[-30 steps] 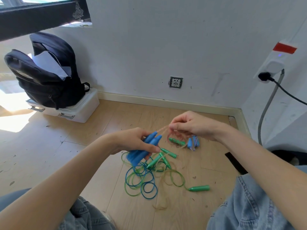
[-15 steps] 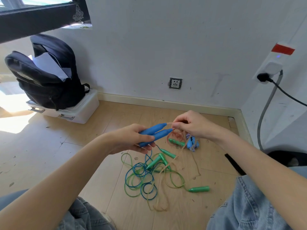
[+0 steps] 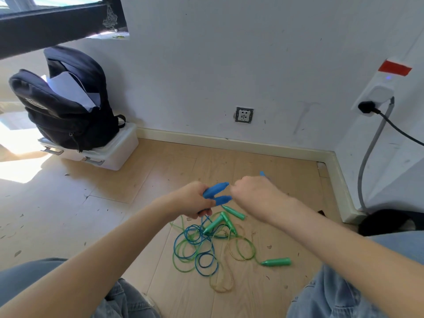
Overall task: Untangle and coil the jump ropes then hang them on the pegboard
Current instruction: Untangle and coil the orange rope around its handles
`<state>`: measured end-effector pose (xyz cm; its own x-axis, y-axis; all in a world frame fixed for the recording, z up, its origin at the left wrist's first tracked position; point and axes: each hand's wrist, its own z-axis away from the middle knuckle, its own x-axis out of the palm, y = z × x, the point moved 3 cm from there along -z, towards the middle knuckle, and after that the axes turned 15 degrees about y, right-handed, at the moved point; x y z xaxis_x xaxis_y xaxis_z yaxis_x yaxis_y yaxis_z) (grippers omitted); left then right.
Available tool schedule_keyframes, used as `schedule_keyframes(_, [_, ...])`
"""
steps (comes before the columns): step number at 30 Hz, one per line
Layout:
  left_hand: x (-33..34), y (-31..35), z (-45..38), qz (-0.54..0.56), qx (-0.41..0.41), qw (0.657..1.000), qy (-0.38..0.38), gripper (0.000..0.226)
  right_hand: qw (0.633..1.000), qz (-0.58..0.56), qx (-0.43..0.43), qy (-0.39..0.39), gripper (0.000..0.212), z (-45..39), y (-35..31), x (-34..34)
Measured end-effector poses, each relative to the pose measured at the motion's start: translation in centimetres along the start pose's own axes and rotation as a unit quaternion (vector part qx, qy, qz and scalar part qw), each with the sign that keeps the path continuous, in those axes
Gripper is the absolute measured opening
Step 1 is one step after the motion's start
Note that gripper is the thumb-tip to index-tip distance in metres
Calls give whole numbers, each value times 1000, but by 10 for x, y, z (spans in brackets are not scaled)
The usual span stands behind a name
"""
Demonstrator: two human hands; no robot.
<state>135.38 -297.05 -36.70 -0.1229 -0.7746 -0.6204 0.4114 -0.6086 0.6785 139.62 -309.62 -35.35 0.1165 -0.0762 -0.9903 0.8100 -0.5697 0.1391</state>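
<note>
My left hand (image 3: pixel 192 199) grips two blue handles (image 3: pixel 216 193) side by side, tips pointing right, with their blue rope hanging down to the floor. My right hand (image 3: pixel 254 196) sits just right of the tips with its fingers curled and its back to me, so its grip on the thin tan rope is hidden. A small blue tip (image 3: pixel 262 173) peeks out above it. Below on the floor lies the tangle: blue coils (image 3: pixel 202 253), green loops (image 3: pixel 245 249), tan rope (image 3: pixel 221 285), three green handles (image 3: pixel 229 221) together and one apart (image 3: pixel 276 262).
A black backpack (image 3: pixel 68 106) sits on a white storage box (image 3: pixel 114 154) at the back left. The wall carries a socket (image 3: pixel 244 114) and, at right, a power strip (image 3: pixel 376 97) with cables. My denim knees frame the bottom corners. No pegboard is in view.
My left hand lifted the blue handles and turned them level. My right hand rolled over with its back to me, and the tan cord it pinched is no longer visible between the hands.
</note>
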Motion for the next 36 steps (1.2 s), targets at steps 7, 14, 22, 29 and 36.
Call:
schedule_keyframes(7, [26,-18,15,-38,-67,971,-228,8,984,-27,-152,-89,15,13,-31,3])
schedule_keyframes(14, [18,-11,25,-39,-54,940,-335,8,956,-255,-81,-118,13,16,-13,-5])
schedule_keyframes(22, [-2,5,43,59,29,908,-413,20,742,-638,43,-200,14,24,13,-17])
schedule_keyframes(29, [-23,29,34,310,111,898,-292,24,490,-850,190,-32,26,12,21,-29])
schedule_keyframes(36, [-29,21,2,403,30,914,-34,16,647,-704,268,120,24,8,25,-15])
